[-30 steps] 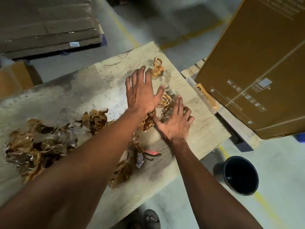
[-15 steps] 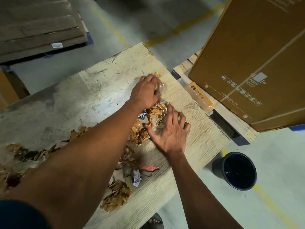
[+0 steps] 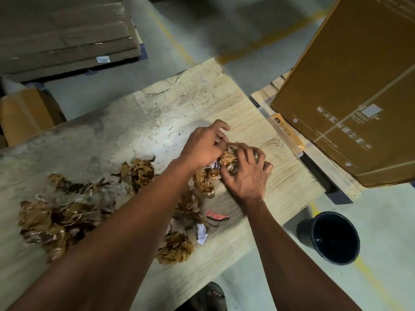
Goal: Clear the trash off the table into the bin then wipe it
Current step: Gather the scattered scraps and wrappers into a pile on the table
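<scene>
A crumpled wad of brown tape and clear plastic wrap (image 3: 226, 159) is gathered near the right end of the pale wood-grain desk (image 3: 179, 102), where it is clasped between both hands: the left hand (image 3: 205, 145) is curled over its far side with fingers pinching the material, and the right hand (image 3: 246, 173) is cupped round its near side. More of the same brown crumpled trash is spread along the desk to the left of the wad, in a large heap (image 3: 65, 212) and smaller clumps (image 3: 175, 248), with a small red scrap (image 3: 216, 216) and a white crumpled paper (image 3: 201, 234) lying between them. A round black plastic bin (image 3: 330, 237) stands on the grey concrete floor, off the desk's right corner and apart from it. The step in hand is judged to be the bunching of a first handful; most of the trash is yet to be cleared and the wiping is not begun. Next, the wad would need to be lifted whole and carried beyond the desk's right edge, over the bin's mouth. On the large brown cardboard carton (image 3: 354, 86) to the right of the desk, the word "FRONT" and a row of handling symbols can be made out; the smaller print is not legible.
</scene>
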